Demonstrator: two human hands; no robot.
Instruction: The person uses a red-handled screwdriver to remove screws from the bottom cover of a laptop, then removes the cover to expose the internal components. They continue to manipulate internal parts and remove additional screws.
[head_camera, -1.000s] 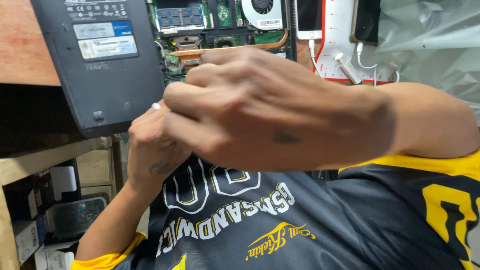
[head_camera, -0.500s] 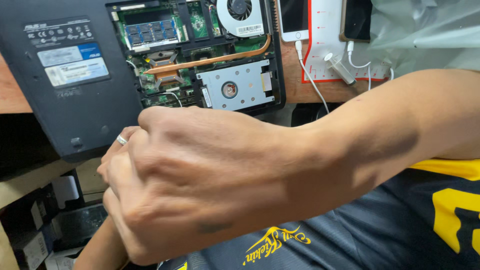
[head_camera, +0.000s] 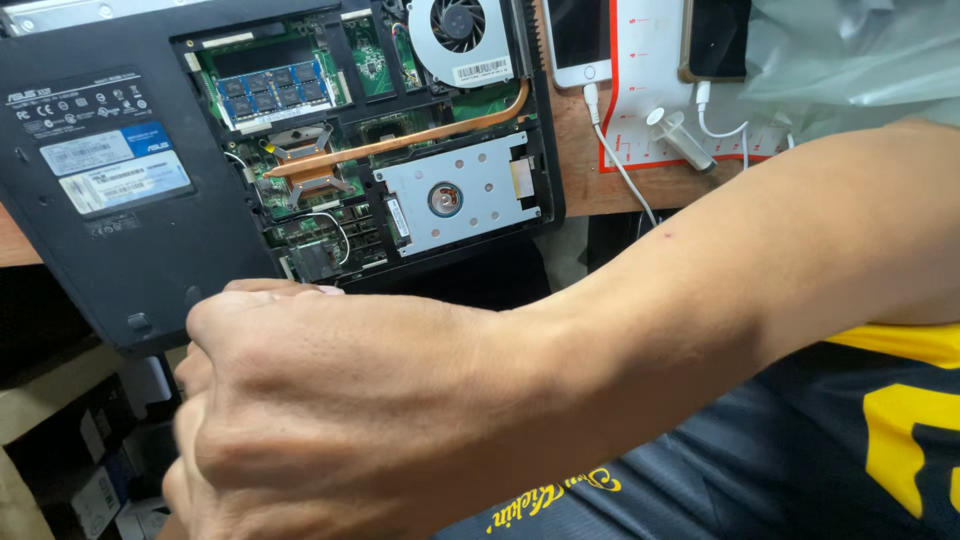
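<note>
Since the earlier frame the right hand (head_camera: 330, 410) has dropped lower, uncovering more of the opened laptop (head_camera: 150, 250). This matte black plastic laptop lies on the wooden bench, showing green boards, a copper pipe (head_camera: 420, 135), a round fan (head_camera: 458, 25) and a flat silver drive (head_camera: 458, 195). The hand is curled into a fist just below it; I cannot tell if it holds anything.

The black laptop (head_camera: 150, 250) lies upside down on the desk (head_camera: 600, 180), its bottom cover off. Green circuit boards, a copper pipe, a round fan and a silver hard drive sit exposed.
</note>
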